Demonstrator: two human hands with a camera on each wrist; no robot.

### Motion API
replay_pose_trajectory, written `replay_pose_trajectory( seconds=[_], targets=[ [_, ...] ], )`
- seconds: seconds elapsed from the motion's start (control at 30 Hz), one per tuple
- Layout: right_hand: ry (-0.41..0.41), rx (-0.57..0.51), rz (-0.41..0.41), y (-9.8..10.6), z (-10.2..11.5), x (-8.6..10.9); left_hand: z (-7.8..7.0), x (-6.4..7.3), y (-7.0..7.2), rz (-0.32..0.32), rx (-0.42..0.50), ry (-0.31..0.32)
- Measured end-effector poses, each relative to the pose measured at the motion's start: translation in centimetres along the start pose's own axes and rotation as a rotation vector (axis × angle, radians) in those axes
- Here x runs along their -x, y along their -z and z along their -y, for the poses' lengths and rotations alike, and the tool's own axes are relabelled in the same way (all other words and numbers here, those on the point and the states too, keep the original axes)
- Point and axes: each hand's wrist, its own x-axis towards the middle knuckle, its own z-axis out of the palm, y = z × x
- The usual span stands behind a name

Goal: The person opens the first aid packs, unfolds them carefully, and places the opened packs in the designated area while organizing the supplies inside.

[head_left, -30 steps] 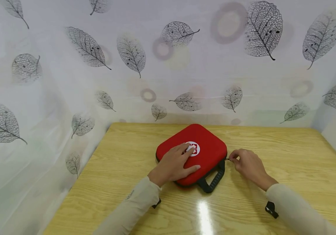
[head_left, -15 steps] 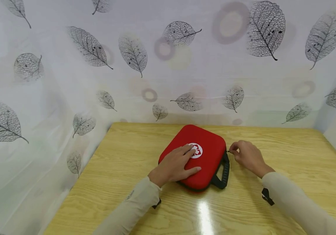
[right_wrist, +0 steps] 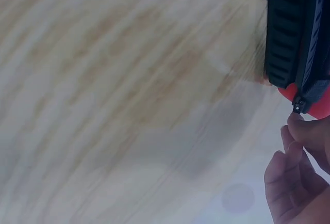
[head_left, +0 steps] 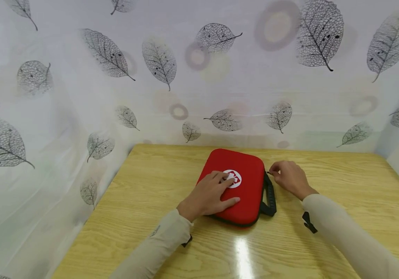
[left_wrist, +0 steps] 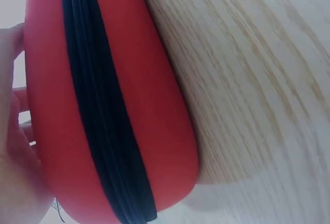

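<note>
Left hand (head_left: 209,195) spread on red zippered case (head_left: 250,192), right hand (head_left: 291,179) pinching zipper pull (right_wrist: 298,104), black handle (head_left: 271,193) near right hand

Red case (head_left: 247,186) flat, handle (head_left: 271,197) rightward

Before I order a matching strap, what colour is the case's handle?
The handle is black, clearest in the head view.

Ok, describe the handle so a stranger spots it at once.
On the wooden table, find the red case under the left hand. Follow its side nearest the right hand to the handle. It is a black, ribbed loop sticking out from the case, unlike the small zip pull that the right hand pinches close by.
</note>
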Motion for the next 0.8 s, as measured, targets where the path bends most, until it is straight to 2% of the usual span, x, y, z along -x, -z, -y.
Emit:
replay_pose_trajectory(
  seconds=[0.2, 0.4, 0.53, 0.8],
  targets=[
    [-0.011, 0.007, -0.007, -0.4, -0.1, -0.9, -0.3, -0.1, -0.1, -0.027, 0.018, -0.008],
    [-0.031, 0.0, 0.003, -0.5, 0.2, -1.6, -0.4, -0.4, -0.3, 0.009, 0.067, -0.013],
    [-0.046, -0.017, 0.013, -0.6, 0.0, -1.9, -0.5, -0.5, -0.7, 0.011, 0.082, -0.008],
    [0.008, -0.055, -0.015, -0.9, -0.7, -1.9, -0.7, -0.8, -1.2, 0.053, 0.081, 0.043]
  ],
)
